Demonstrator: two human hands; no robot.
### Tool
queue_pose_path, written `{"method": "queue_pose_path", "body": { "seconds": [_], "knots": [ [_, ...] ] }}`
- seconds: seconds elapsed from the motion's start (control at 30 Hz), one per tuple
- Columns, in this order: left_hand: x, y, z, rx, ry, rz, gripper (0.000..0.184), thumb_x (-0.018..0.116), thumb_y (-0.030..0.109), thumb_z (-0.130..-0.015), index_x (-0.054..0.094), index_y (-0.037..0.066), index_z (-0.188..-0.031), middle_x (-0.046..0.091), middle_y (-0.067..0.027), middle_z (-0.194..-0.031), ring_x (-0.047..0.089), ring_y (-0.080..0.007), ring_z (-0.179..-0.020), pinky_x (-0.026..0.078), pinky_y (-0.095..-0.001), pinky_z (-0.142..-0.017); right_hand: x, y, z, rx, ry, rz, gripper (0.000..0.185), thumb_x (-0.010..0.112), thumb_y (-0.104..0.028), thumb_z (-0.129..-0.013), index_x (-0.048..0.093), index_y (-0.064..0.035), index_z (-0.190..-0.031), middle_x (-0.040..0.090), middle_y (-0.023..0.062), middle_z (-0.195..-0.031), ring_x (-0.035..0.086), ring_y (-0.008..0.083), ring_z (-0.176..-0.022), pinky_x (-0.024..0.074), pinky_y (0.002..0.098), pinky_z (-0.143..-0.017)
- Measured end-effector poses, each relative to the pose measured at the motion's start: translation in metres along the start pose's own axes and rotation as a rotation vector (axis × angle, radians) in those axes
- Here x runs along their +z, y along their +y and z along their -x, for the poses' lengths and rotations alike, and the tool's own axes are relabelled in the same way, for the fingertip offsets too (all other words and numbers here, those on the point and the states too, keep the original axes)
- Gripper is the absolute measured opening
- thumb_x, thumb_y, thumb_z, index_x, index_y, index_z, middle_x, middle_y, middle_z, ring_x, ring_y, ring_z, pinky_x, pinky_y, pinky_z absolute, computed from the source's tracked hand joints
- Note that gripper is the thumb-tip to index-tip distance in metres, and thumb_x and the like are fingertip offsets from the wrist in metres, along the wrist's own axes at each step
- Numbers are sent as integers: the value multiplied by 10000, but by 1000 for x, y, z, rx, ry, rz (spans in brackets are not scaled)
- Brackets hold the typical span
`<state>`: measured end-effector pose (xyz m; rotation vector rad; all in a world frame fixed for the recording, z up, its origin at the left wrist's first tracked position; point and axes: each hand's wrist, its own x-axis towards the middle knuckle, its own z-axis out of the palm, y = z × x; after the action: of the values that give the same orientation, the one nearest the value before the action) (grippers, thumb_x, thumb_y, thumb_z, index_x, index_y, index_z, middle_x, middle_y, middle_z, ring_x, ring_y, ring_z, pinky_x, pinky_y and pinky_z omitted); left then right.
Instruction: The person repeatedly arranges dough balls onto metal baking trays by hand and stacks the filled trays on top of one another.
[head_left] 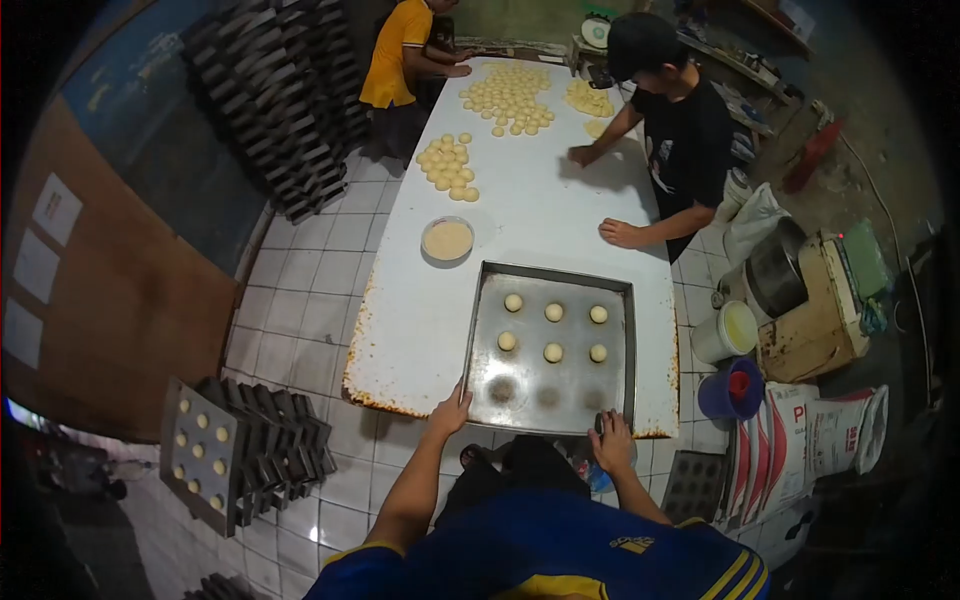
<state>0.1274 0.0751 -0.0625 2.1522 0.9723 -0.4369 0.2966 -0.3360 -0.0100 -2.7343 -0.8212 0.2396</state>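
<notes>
A square metal baking tray point(520, 401) lies at the near end of the white table, its front edge at the table's front edge. Two rows of three round dough balls point(553, 312) sit in it, and darker round marks show along its front part. My left hand point(453, 408) grips the tray's left side near the front corner. At the front right corner, my right hand point(612, 442) has its fingers closed over the rim. Beyond the tray stands a round bowl of pale crumbs or powder point(447, 240).
More dough balls point(505, 97) cover the far part of the table point(410, 320). A person in black point(685, 140) works at the right side, another in yellow point(395, 55) at the far left. Stacked trays point(200, 455) stand lower left; buckets point(725, 333) and sacks point(790, 440) right.
</notes>
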Motion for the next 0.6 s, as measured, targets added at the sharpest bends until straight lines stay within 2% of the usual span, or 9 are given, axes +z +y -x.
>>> {"method": "queue_pose_path", "body": {
  "seconds": [0.07, 0.1, 0.17, 0.2, 0.27, 0.3, 0.33, 0.43, 0.6],
  "knots": [
    [5, -17, -9, 173, 133, 137, 660, 357, 604, -1118, 380, 203, -1642, 760, -260, -1130, 749, -450, -990, 585, -550, -888, -8, 2, -2, 55, -31, -120, 670, 595, -457, -1059, 473, -53, -1580, 457, 264, -1613, 388, 471, -1514, 298, 573, -1260],
    [3, -21, -8, 179, 135, 126, 660, 357, 604, -1118, 380, 203, -1642, 760, -260, -1130, 749, -450, -990, 585, -550, -888, -12, 0, -3, 35, 62, -101, 594, 632, -361, -1049, 522, -26, -1527, 542, 260, -1524, 497, 452, -1428, 392, 515, -1205],
    [-4, -27, 6, 141, 100, 715, 600, 499, 526, -1115, 531, 53, -1482, 728, -150, -895, 710, -272, -717, 589, -416, -674, -17, -1, -4, 51, 71, -178, 554, 629, -327, -1053, 540, -21, -1507, 568, 256, -1486, 526, 441, -1401, 417, 498, -1185],
    [-3, -29, 11, 141, 95, 701, 600, 499, 526, -1115, 531, 53, -1482, 728, -150, -895, 710, -272, -717, 589, -416, -674, -20, 0, -9, 58, 80, -246, 516, 626, -294, -1057, 557, -17, -1486, 594, 253, -1448, 555, 430, -1375, 442, 480, -1165],
    [-2, -29, 20, -1, 299, 1078, 466, 607, 404, -1100, 651, -52, -1182, 616, -57, -722, 575, -135, -579, 515, -324, -543, -36, -2, -16, 60, 95, -330, 454, 614, -235, -1063, 580, -3, -1453, 638, 245, -1358, 607, 415, -1298, 486, 461, -1111],
    [-4, -24, 32, -129, 422, 975, 464, 644, 368, -1085, 661, -50, -883, 599, -57, -657, 554, -147, -570, 495, -349, -560, -40, -2, -20, 86, 132, -386, 443, 609, -250, -1070, 589, -15, -1444, 643, 244, -1343, 609, 420, -1282, 482, 470, -1105],
    [-9, -25, 32, -124, 419, 959, 464, 644, 368, -1085, 661, -50, -883, 599, -57, -657, 554, -147, -570, 495, -349, -560, -40, -4, -26, 113, 169, -442, 432, 603, -265, -1076, 597, -28, -1436, 647, 243, -1327, 611, 425, -1266, 477, 478, -1099],
    [-5, -18, 45, -211, 597, 791, 643, 599, 408, -1098, 541, -22, -624, 544, -54, -584, 453, -164, -565, 398, -398, -566, -51, -11, -53, 210, 199, -609, 355, 608, -226, -1084, 654, -17, -1367, 680, 222, -1254, 681, 376, -1138, 536, 435, -1002],
    [-18, -29, -11, -298, 683, 827, 553, 601, 346, -1080, 543, -21, -669, 521, -75, -574, 422, -183, -552, 380, -422, -568, -82, -39, -157, 106, 236, -707, 299, 604, -209, -1095, 703, 3, -1281, 719, 185, -1164, 714, 316, -1042, 557, 390, -940]
  ]
}}
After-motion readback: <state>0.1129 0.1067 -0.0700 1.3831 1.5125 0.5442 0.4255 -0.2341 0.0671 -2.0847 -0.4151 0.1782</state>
